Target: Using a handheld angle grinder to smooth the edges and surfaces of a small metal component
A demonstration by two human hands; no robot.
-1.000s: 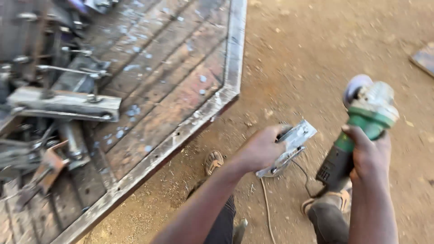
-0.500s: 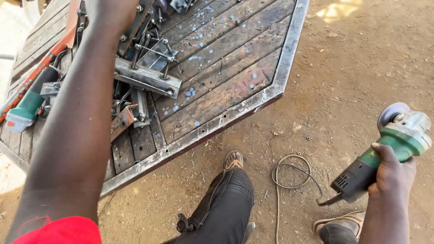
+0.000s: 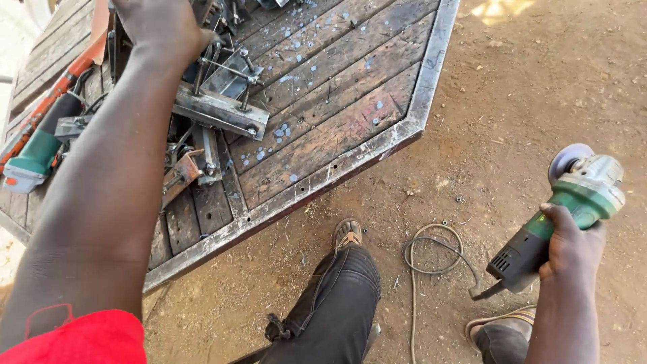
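Head view, looking down over a wooden work table [image 3: 350, 128] with a steel-angle rim, standing on bare reddish dirt.

Right hand [image 3: 569, 246]: fingers wrapped fully round the body of a green and black angle grinder [image 3: 563, 216]. Grip closed, no gap visible between fingers and casing. The grinder is held off the table, over the dirt at the right of the view, with the disc end [image 3: 566, 162] pointing up and away from the person. Its cable [image 3: 435, 259] hangs from the rear of the tool and lies in a loose loop on the ground near the person's sandalled foot [image 3: 347, 234].

Left hand [image 3: 158, 27]: reaching across to the far side of the table, back of the hand to the camera, fingers curled downward into a pile of metal parts [image 3: 216, 101]. The fingertips are hidden behind the hand, so what they grasp, or whether they grasp anything, cannot be told. The hand is in contact with, or just above, the top of the pile.

Pile: a length of steel channel [image 3: 219, 111] with threaded bolts standing up from it, plus smaller brackets beneath. A second green power tool [image 3: 34, 155] lies at the left edge of the table, apart from both hands. Dark trouser leg [image 3: 333, 303] and a red sleeve [image 3: 81, 337] visible at the bottom.
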